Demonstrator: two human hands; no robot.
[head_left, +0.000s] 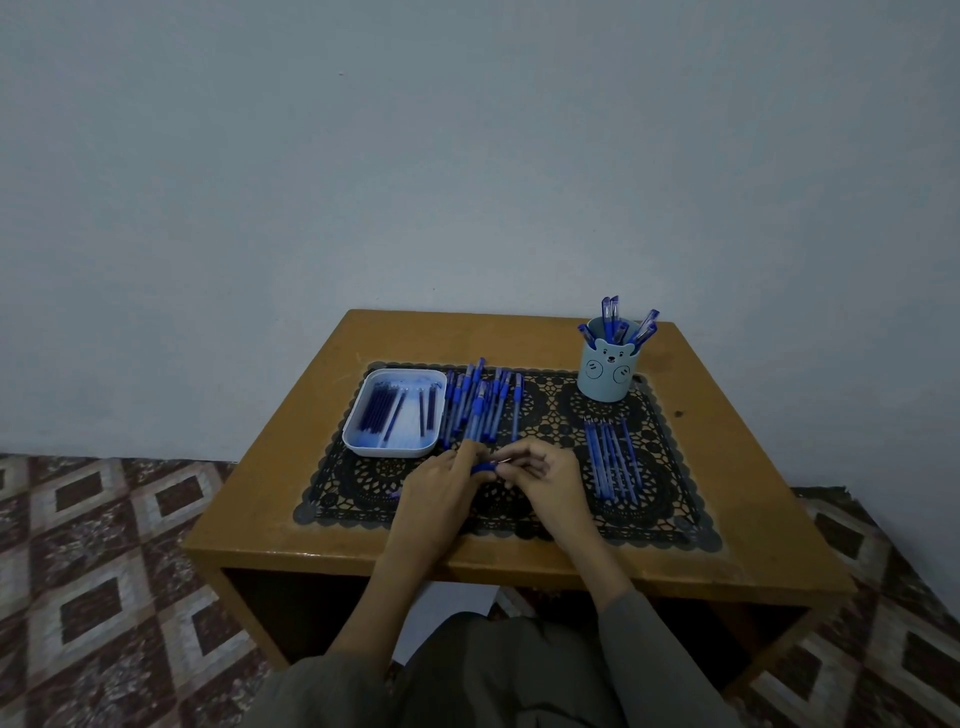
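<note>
The person sits at the low surface (467, 338) with both hands met over the near middle of the lace mat (649, 519), working on one blue pen (484, 468) held just above it. The left grip (441, 480) is clenched round the pen's blue rubbery end, fingers curled over it. The right grip (545, 475) pinches the other end between thumb and fingertips, where something thin and pale pokes out, likely the refill's tip.

It looks to me like the refill step: the pen is being taken apart or put together, and I cannot tell which from here. Either way the next move calls for keeping both ends in line and a small, steady twist or push, not force.

To the far left a white tray (395, 451) holds loose refills (379, 415), with a heap of pens (478, 405) just beside it. A row of pens (610, 457) lies to the right, and a bear cup (608, 374) of pens stands beyond.
</note>
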